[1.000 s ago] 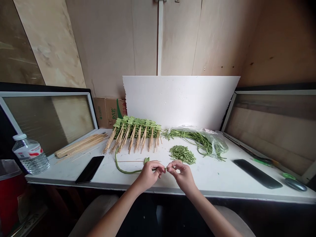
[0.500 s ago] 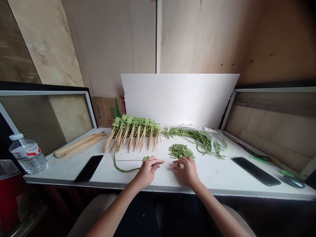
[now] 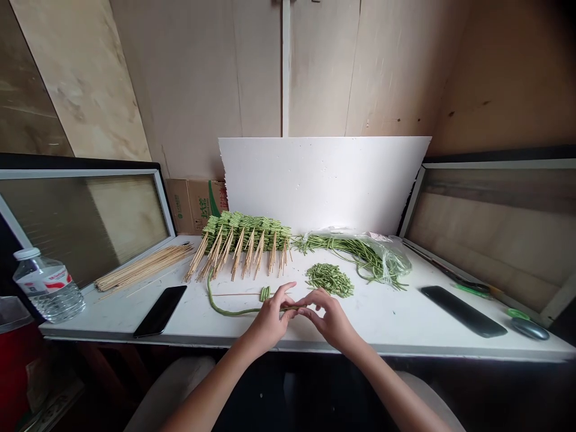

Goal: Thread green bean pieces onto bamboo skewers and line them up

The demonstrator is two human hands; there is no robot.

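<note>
A long green bean (image 3: 229,312) curves across the table to my left hand (image 3: 273,315), whose fingers are pinched around it near its right end. My right hand (image 3: 327,315) meets the left one, its thumb and fingertips closed on the tip of the same bean. Just behind my left hand, a few short bean pieces (image 3: 265,293) sit side by side on a thin bamboo skewer (image 3: 236,294) lying flat. Beyond my right hand is a heap of cut bean pieces (image 3: 330,279).
Skewered beans (image 3: 247,231) are stacked at the back, sticks pointing forward. Loose skewers (image 3: 144,267), a phone (image 3: 161,311) and a water bottle (image 3: 48,285) stand left. Long beans (image 3: 369,255) lie partly in a plastic bag at back right. Farther right are a dark flat object (image 3: 463,311) and a mouse (image 3: 530,328).
My right hand has moved left to meet my left hand and now pinches the bean's tip. The bean pieces on the skewer show more fully.
</note>
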